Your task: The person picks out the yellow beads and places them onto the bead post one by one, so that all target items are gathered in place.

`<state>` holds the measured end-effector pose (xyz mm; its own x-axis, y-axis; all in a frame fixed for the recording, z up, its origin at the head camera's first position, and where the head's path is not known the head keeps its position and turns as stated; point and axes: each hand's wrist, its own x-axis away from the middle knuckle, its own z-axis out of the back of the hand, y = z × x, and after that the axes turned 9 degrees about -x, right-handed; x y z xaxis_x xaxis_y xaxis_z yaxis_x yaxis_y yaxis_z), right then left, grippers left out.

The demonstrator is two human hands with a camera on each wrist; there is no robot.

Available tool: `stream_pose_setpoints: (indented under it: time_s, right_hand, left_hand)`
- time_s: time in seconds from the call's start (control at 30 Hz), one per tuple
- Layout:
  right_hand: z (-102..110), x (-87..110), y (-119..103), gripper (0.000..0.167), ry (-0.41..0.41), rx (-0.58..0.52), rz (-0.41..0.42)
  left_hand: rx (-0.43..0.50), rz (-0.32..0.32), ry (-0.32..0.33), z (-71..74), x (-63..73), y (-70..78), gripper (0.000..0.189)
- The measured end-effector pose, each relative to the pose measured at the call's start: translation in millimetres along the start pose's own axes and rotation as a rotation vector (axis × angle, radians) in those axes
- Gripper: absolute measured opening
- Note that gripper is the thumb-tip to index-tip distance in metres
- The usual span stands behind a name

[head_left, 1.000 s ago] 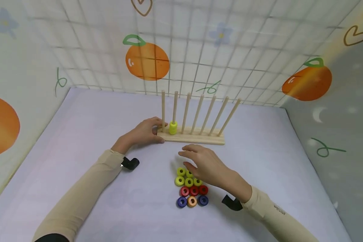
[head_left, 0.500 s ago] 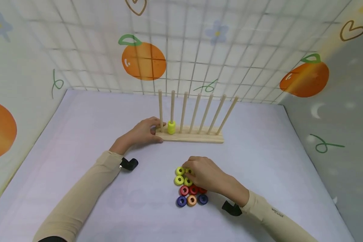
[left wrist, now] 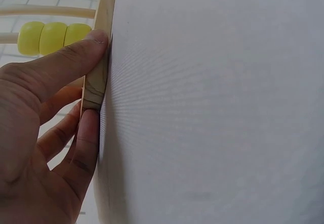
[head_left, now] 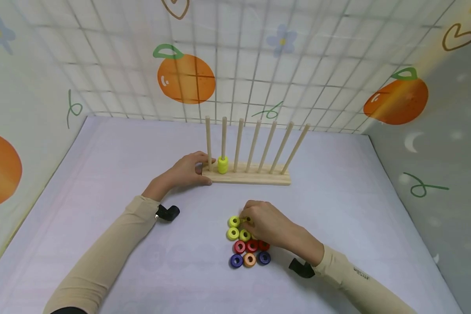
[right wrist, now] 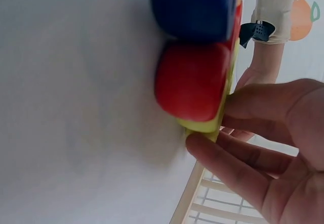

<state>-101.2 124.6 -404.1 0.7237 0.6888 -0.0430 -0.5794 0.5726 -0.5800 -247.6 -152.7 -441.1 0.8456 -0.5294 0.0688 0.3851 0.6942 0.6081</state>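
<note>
Beige-sleeved, the left hand (head_left: 186,169) curls its fingers round the left end of a pale wooden seven-pegged rack (head_left: 255,178) at centre, three yellow beads (head_left: 222,165) on its second peg. Lower centre, the right hand (head_left: 267,223) pinches a yellow bead (head_left: 248,219), partly covering loose red and yellow beads (head_left: 245,240); the tabletop (head_left: 337,196) slants off right.

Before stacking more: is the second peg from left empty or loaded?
Loaded: the left wrist view shows three yellow beads on the second peg.
</note>
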Motion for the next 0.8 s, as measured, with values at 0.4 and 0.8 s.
stream_pose_setpoints:
  time_s: [0.4,0.8]
  right_hand:
    - [-0.3,-2.5,0.2,0.022,0.002,0.033,-0.012]
    - [2.3,-1.0,-1.3,0.024,0.012,0.047,-0.017]
  left_hand:
    - [-0.01,-0.012,0.001,-1.1,0.6,-1.9,0.069]
    - [-0.002,-0.012,0.004,-2.1,-1.3,-3.9,0.068]
